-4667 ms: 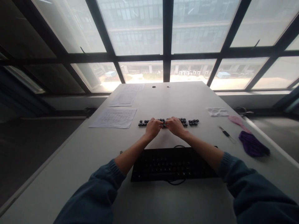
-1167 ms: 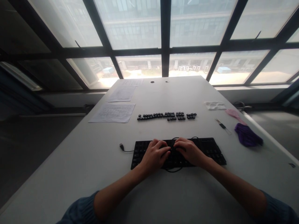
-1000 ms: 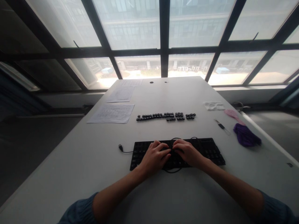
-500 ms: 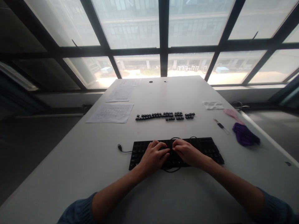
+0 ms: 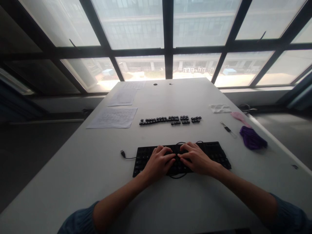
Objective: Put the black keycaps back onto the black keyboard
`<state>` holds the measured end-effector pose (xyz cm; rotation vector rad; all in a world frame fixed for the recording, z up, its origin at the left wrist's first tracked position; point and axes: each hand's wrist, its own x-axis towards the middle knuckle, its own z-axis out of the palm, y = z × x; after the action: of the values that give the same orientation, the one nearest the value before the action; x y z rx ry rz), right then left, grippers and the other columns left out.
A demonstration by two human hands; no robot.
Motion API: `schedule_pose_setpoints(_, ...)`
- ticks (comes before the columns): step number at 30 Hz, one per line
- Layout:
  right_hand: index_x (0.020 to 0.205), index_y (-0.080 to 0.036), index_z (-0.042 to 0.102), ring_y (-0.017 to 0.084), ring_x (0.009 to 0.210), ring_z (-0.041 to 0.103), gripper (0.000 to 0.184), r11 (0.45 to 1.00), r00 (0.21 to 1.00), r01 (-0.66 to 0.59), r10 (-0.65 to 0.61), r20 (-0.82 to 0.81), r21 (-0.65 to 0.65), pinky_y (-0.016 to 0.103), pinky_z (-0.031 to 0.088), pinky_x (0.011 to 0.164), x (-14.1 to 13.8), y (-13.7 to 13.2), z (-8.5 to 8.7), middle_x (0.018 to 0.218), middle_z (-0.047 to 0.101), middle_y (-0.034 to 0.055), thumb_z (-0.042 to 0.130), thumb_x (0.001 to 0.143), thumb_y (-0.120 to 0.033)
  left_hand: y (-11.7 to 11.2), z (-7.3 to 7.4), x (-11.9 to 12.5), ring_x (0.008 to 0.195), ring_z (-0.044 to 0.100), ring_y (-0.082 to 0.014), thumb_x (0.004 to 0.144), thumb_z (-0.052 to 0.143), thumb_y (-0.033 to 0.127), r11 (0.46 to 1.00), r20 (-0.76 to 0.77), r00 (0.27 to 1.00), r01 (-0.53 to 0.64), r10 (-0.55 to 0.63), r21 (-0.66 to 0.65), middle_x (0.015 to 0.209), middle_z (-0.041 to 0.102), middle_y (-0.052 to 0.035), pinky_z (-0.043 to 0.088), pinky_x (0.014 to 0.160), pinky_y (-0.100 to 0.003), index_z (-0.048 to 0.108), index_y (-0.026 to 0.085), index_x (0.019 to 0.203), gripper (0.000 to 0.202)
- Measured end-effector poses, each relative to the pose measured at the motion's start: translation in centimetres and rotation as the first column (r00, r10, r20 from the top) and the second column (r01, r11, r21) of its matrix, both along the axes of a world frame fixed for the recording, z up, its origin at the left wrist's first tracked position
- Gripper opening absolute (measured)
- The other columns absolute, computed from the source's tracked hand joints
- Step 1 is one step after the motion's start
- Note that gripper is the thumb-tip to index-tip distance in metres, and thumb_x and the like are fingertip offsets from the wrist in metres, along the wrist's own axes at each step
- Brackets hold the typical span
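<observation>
A black keyboard (image 5: 211, 156) lies in front of me on the white table. My left hand (image 5: 161, 162) rests over its middle, fingers bent and a little apart, pointing right, with no held thing showing. Close beside it, my right hand (image 5: 195, 157) has its thumb and fingers spread over the keys and is open. The fingertips of both hands are near each other, and the keys under them are hidden. Beyond the keyboard, several loose black keycaps (image 5: 159, 120) stand in rows.
Written sheets of paper (image 5: 112, 118) lie at left. On the right are a white cloth (image 5: 220, 108), a keycap puller (image 5: 228, 129) and a pink-handled purple duster (image 5: 253, 138). The keyboard's USB plug (image 5: 123, 153) sticks out left. Windows stand behind the white table (image 5: 73, 172).
My right hand's fingers have spread from a closed pinch. My left hand stays at the keyboard's middle, nearly unchanged. The whole view has shifted slightly.
</observation>
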<state>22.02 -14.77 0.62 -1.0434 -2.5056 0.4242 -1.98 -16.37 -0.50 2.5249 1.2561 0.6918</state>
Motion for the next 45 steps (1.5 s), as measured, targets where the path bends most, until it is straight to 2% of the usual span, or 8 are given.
schedule_pose_setpoints(4,0.098,-0.021,0.075,0.021,0.096,0.059,0.013,0.998,0.987,0.069,-0.069,-0.144,-0.007,0.035,0.046,0.09,-0.1,3.8,0.3,0.099,0.071,0.005,0.064,0.092,-0.018,3.3,2.0,-0.3,0.096,0.059,-0.0224,0.091,0.066,0.03,0.998,0.049,0.998,-0.027,0.03,-0.063,0.104,0.074,-0.0051,0.048,0.091,-0.037,0.074,0.025,0.113,0.024)
schedule_pose_setpoints(8,0.094,-0.019,0.075,0.023,0.096,0.059,0.01,0.957,0.966,0.259,-0.256,-0.04,0.131,0.035,0.043,0.09,-0.9,11.1,0.6,0.097,0.073,0.0066,0.065,0.091,-0.017,10.3,3.4,0.5,0.096,0.063,-0.0233,0.087,0.071,0.03,0.98,0.007,0.98,-0.2,0.2,-0.023,0.102,0.077,-0.0058,0.047,0.094,-0.037,0.078,0.023,0.106,0.021)
schedule_pose_setpoints(13,0.09,-0.017,0.076,0.026,0.101,0.057,0.011,0.952,0.959,0.24,-0.263,0.109,0.188,0.036,0.04,0.088,-2.7,16.9,-0.2,0.095,0.074,0.0099,0.065,0.09,-0.017,17.1,2.1,2.9,0.102,0.063,-0.027,0.084,0.073,0.028,0.945,-0.092,0.942,-0.325,0.321,-0.03,0.096,0.078,-0.0079,0.048,0.093,-0.036,0.08,0.024,0.101,0.019)
schedule_pose_setpoints(18,0.091,-0.017,0.075,0.028,0.106,0.055,0.012,0.964,0.96,0.181,-0.216,0.176,0.194,0.038,0.037,0.091,-3.2,17.9,-1.2,0.097,0.074,0.0119,0.063,0.091,-0.019,18.6,0.1,4.0,0.1,0.064,-0.0274,0.084,0.069,0.025,0.944,-0.11,0.94,-0.329,0.323,-0.039,0.09,0.077,-0.0084,0.049,0.092,-0.036,0.082,0.024,0.095,0.017)
schedule_pose_setpoints(29,0.09,-0.016,0.075,0.023,0.097,0.062,0.014,0.973,0.978,0.176,-0.191,0.089,0.147,0.034,0.039,0.09,-3.3,17.2,-0.7,0.097,0.073,0.009,0.061,0.092,-0.013,17.0,0.9,2.9,0.101,0.063,-0.0257,0.083,0.07,0.027,0.932,-0.035,0.933,-0.359,0.358,-0.052,0.091,0.078,-0.0065,0.048,0.094,-0.035,0.081,0.024,0.095,0.016)
schedule_pose_setpoints(34,0.092,-0.018,0.073,0.019,0.091,0.064,0.007,0.985,0.984,0.15,-0.14,-0.112,0.083,0.03,0.045,0.084,-0.8,11.4,0.1,0.094,0.072,0.0055,0.066,0.091,-0.018,11.0,2.3,2.3,0.09,0.064,-0.0213,0.083,0.072,0.031,0.966,0.062,0.969,-0.23,0.238,-0.121,0.093,0.079,-0.0017,0.048,0.089,-0.033,0.081,0.027,0.093,0.014)
schedule_pose_setpoints(39,0.088,-0.019,0.073,0.019,0.084,0.065,0.01,0.995,0.958,0.04,-0.065,-0.279,-0.096,0.032,0.049,0.079,2.2,4.0,-1.0,0.088,0.072,0.0051,0.067,0.087,-0.011,4.6,1.5,3.4,0.085,0.064,-0.0208,0.082,0.072,0.027,0.964,0.16,0.981,-0.069,0.113,-0.257,0.094,0.079,0.0021,0.049,0.083,-0.033,0.081,0.029,0.094,0.015)
schedule_pose_setpoints(45,0.085,-0.021,0.073,0.02,0.088,0.065,0.013,0.996,0.954,0.053,-0.072,-0.29,-0.074,0.035,0.05,0.084,2.9,1.2,-2.2,0.092,0.073,0.005,0.066,0.086,-0.009,2.7,-0.3,4.9,0.084,0.061,-0.0191,0.082,0.074,0.027,0.975,0.175,0.98,-0.056,0.095,-0.215,0.096,0.079,0.0042,0.049,0.078,-0.032,0.081,0.031,0.09,0.011)
